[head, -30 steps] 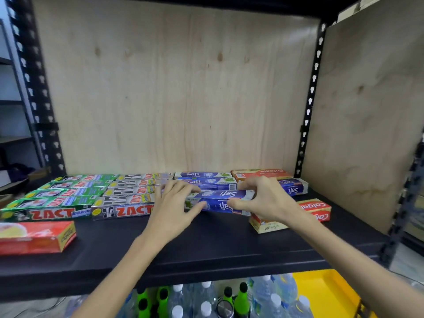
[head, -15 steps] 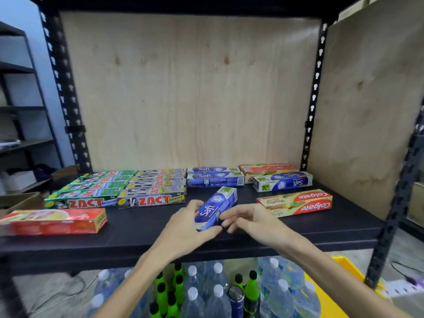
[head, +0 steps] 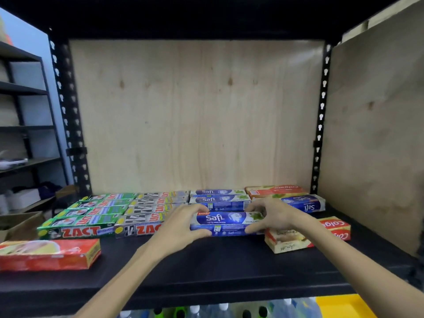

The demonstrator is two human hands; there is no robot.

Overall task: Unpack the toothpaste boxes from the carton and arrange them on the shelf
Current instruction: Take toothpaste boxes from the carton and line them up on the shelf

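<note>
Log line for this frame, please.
phase: placing | left hand + right hand: grip Safi box by its ends | box: on shelf, front of Safi row

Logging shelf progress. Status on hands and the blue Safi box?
Left hand and right hand grip the ends of the blue Safi toothpaste box. Box level on the black shelf, front of the Safi row. Nothing in the way.
</note>
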